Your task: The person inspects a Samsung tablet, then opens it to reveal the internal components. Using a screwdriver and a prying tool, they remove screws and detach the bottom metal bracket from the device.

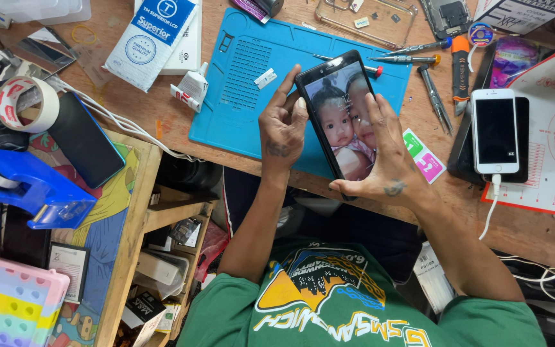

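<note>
Both hands point(335, 144) grip glossy slab phone point(340, 115) | ribbed blue rubber mat point(245, 96) beneath

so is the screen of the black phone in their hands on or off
On: the black phone held between the left hand and right hand shows a lit photo, unlike the dark screen of the white phone on the desk.

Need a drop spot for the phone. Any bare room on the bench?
Free: blue mat left half, between glue tube and left hand; bare wood below the white phone, by the right hand. Crowded: top edge with screwdrivers, left side around tape roll.
</note>
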